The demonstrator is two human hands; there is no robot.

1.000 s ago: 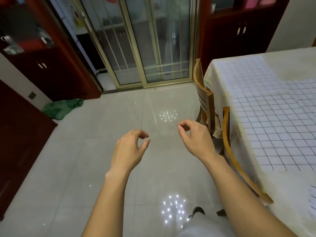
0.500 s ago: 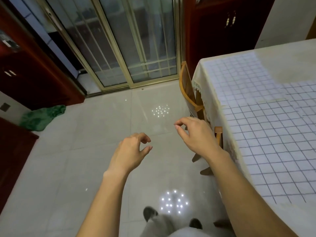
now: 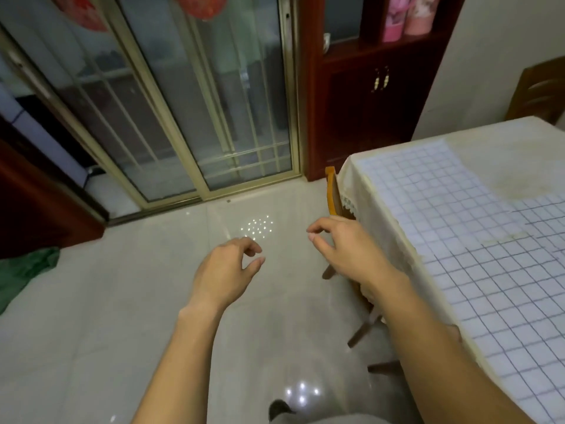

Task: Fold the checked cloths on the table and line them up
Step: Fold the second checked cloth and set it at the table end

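Note:
White checked cloths with a thin blue grid lie spread flat on the table (image 3: pixel 501 139) at the right: one large checked cloth (image 3: pixel 434 203) near the table's left edge, and another checked cloth (image 3: pixel 541 221) overlapping it at the far right. My left hand (image 3: pixel 227 270) hovers over the tiled floor, fingers loosely curled, holding nothing. My right hand (image 3: pixel 344 249) is raised just left of the table's edge, fingers loosely curled and empty, apart from the cloths.
A wooden chair (image 3: pixel 334 194) is tucked against the table's left side, its legs behind my right forearm. Sliding glass doors (image 3: pixel 195 111) and a dark red cabinet (image 3: pixel 367 96) stand ahead. A green cloth (image 3: pixel 27 267) lies on the floor at left.
The view has swung up and toward the table; more of the doors and cabinet shows. Both hands keep their loosely curled pose, the right one nearer the table edge.

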